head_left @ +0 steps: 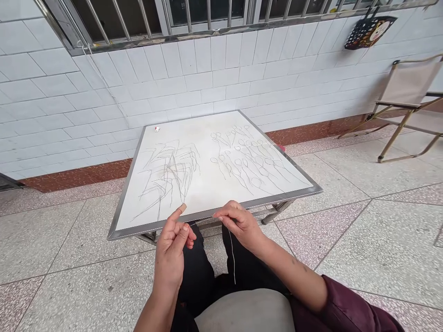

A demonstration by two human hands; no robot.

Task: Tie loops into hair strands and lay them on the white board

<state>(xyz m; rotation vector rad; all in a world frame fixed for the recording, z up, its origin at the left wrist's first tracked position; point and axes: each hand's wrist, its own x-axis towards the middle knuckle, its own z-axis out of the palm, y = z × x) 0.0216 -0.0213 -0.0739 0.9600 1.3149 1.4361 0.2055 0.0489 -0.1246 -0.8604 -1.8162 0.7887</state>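
Note:
Over the near edge of a white-topped table (207,184), a thin pale wire or cord (232,251) runs between my two hands. My left hand (173,240) pinches it between thumb and a finger, the index finger raised with a tan wrap on its tip. My right hand (238,223) pinches the strand a little to the right, and its loose end hangs down over my lap. On the tabletop's left lie many bent thin strands (169,168) in a tangled pile. Strands with a round loop at one end (254,161) are spread on the right half.
A small red-and-white item (157,129) sits at the table's far left corner. Behind stands a tiled wall (194,87) with a barred window. At right are a folding chair (408,92) and a hanging patterned bag (370,32).

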